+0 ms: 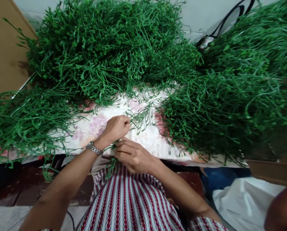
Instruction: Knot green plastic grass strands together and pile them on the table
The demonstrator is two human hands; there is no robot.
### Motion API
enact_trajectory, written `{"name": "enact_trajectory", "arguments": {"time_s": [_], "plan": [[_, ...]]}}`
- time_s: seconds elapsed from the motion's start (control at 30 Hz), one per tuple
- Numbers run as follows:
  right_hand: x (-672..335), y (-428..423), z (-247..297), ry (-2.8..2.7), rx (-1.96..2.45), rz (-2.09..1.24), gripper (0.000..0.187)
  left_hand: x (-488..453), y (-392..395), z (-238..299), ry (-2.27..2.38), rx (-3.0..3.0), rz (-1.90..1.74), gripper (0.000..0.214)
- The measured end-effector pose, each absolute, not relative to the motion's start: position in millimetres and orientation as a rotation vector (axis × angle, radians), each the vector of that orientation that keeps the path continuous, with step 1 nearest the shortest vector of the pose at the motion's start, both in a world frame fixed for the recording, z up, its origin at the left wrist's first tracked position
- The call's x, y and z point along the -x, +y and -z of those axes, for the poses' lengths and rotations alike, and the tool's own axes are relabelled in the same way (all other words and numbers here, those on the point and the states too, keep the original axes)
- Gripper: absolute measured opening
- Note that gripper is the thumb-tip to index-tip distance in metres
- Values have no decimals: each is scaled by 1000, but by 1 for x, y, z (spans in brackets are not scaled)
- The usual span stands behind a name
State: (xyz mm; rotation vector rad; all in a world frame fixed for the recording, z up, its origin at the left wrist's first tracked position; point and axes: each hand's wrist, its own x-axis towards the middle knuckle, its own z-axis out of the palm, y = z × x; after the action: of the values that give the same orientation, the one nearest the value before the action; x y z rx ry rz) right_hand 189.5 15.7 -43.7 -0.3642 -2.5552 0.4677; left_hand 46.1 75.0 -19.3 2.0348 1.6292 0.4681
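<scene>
My left hand (118, 128), a metal watch (94, 148) on its wrist, is closed in a fist just above the flowered cloth. What lies inside its fingers is hidden. Right beside the fist, a small spray of thin green stems (144, 116) with bud-like tips fans out over the cloth. Closer to my body, my right hand (135, 156) has its fingers closed on a few green stems (111, 167), which stick out on its left side and hang toward my lap. The two hands almost touch.
Big heaps of green stems lie at the back (110, 48), left (33, 122) and right (230, 112) of the flowered tablecloth (143, 139). Cardboard (6, 48) stands at the far left. Black straps (226, 19) lean against the wall. Another person's white clothing (246, 199) shows at lower right.
</scene>
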Motion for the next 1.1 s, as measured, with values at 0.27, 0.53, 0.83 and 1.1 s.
{"name": "enact_trajectory", "arguments": {"time_s": [0.27,0.53,0.83,1.1], "plan": [[-225,30,16,-1908,777,-292,41,-10,45,17,1548,-1938,-1013,10],[-242,50,17,-1808,1105,-814,30,-9,8,14,1546,-2061,-1494,8],[-244,41,10,-1877,884,-560,11,-1,-14,9,1555,-1927,-1683,24],[-228,39,3,-1969,729,-549,13,-35,4,-30,1259,-2701,-1167,19]]}}
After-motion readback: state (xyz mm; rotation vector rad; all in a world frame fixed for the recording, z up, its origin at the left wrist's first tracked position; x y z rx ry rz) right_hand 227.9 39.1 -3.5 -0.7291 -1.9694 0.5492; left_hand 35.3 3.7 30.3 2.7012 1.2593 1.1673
